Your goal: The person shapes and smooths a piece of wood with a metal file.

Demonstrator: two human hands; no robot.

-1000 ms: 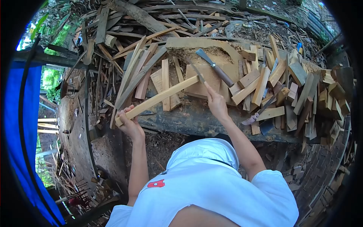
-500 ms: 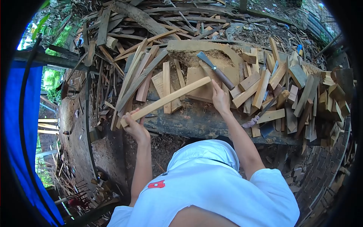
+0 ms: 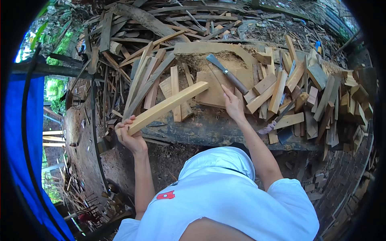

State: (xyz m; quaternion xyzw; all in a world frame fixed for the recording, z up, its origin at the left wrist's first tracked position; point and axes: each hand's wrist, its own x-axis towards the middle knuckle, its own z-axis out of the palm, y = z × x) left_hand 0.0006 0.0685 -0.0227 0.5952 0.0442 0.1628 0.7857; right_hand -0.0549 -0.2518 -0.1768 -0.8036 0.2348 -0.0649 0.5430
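My left hand (image 3: 130, 134) is closed around the near end of a long pale wooden stick (image 3: 171, 106), which slants up to the right over the bench. Its far end is free, a short way left of my right hand (image 3: 233, 103). My right hand pinches the lower end of a thin dark strip (image 3: 216, 76), which points up and left over a wooden block (image 3: 207, 90). Just beyond that hand lies a chisel (image 3: 235, 81) with a brown handle and a broad metal blade, resting on the wood.
Many cut wood pieces (image 3: 277, 96) are heaped on the right of the dark bench (image 3: 193, 134). Longer sticks (image 3: 146, 86) lean at the left. Behind are piled scrap boards (image 3: 148, 20); a blue sheet (image 3: 24, 140) hangs at the far left.
The long stick has come away from my right hand and moved left with my left hand, its wider face now showing. The thin strip in my right hand is now visible.
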